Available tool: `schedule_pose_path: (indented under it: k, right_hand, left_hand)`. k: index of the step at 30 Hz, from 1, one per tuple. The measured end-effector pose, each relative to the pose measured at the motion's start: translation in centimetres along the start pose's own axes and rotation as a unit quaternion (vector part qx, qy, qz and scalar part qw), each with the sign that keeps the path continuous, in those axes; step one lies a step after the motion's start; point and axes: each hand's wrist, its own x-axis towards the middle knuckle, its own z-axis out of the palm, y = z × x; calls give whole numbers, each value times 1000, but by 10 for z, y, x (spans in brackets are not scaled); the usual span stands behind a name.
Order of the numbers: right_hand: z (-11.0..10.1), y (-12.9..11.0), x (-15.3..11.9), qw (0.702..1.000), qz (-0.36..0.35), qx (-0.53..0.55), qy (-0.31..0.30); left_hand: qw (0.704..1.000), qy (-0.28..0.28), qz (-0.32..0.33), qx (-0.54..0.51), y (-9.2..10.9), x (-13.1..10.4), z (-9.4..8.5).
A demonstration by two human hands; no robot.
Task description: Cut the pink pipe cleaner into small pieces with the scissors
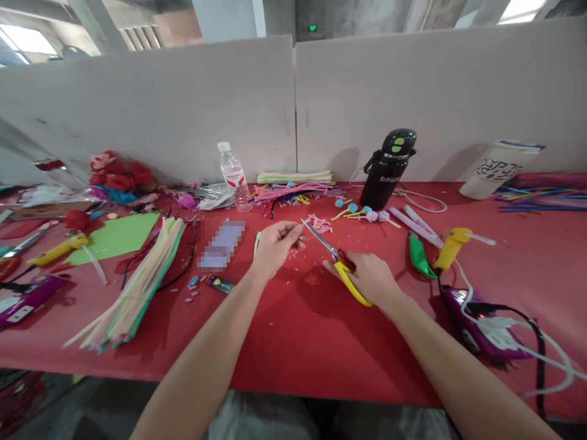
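One pair of scissors (328, 246) is gripped in the right hand (367, 274), points near the left hand (275, 244), its fingertips pinched, perhaps for control; on what, I can't tell. Pink bits (320, 223) lie beyond.

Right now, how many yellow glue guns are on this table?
2: one yellow glue gun lies at left, near the green sheet; the other glue gun is at right, near a purple power strip. Clutter may hide more.

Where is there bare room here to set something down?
Bare red tabletop shows between the forearms, this side of the scissors, and right of the right-side yellow glue gun. It's crowded along the partition and around the pastel bundle at left.
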Motion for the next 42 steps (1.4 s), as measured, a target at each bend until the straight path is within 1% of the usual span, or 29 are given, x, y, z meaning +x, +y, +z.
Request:
schedule_pose_path:
  k: [4,7,14,19,25,29,32,34,36,38,42]
  right_hand:
    - [2,1,0,1000,2,-8,12]
    - [5,3,1,1000,0,-19,18]
    - [9,3,1,1000,-10,-8,21]
    - [10,1,-1,1000,-12,8,21]
    - [9,-2,1,1000,9,13,20]
    - [11,-3,4,999,17,25,36]
    - [12,0,6,998,32,55,29]
    - [13,5,7,995,27,90,39]
    - [12,9,7,991,10,119,54]
    - [11,12,6,990,1,126,56]
    - [7,14,6,994,0,108,35]
  left_hand:
    - [1000,-22,-1,-13,0,-1,1]
    - [999,-25,-1,-23,1,-2,2]
    - [1000,2,16,-22,1,-1,4]
    - [1000,5,11,-21,0,-1,4]
    - [1000,13,12,-23,-2,-1,4]
    - [1000,15,8,-16,-2,0,3]
    - [999,24,29,26,0,1,-3]
    - [994,30,53,88,2,1,-9]
    - [982,33,82,169,4,1,-15]
    - [964,35,110,239,6,1,-20]
    - [937,34,136,319,9,0,-25]
